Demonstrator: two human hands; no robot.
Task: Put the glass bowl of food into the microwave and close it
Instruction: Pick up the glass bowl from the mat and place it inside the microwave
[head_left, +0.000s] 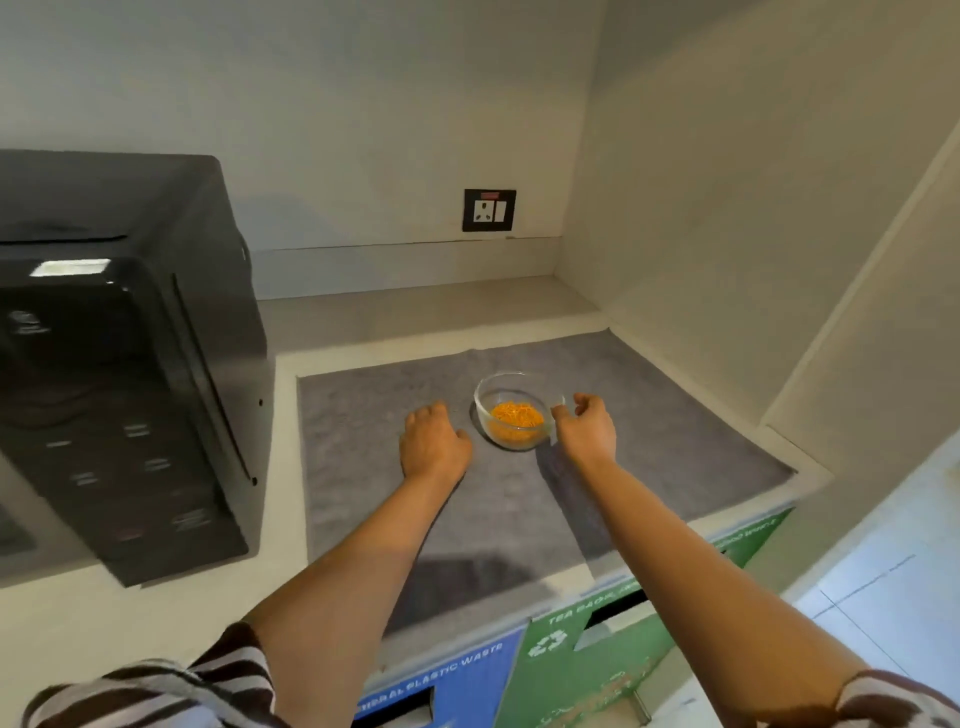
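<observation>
A clear glass bowl (511, 410) with orange shredded food in it stands on a grey cloth mat (649, 415) in the middle of the counter. My left hand (434, 441) rests just left of the bowl, fingers curled down on the mat, a small gap from the glass. My right hand (587, 423) is at the bowl's right rim, fingers curved and apart, touching or nearly touching the glass. The black microwave (119, 364) stands at the left of the counter, its door side turned away from full view.
A wall socket (489, 210) sits on the back wall above the counter. A side wall closes the counter off on the right. Below the counter's front edge are a blue waste bin (441, 686) and a green recycling bin (597, 654).
</observation>
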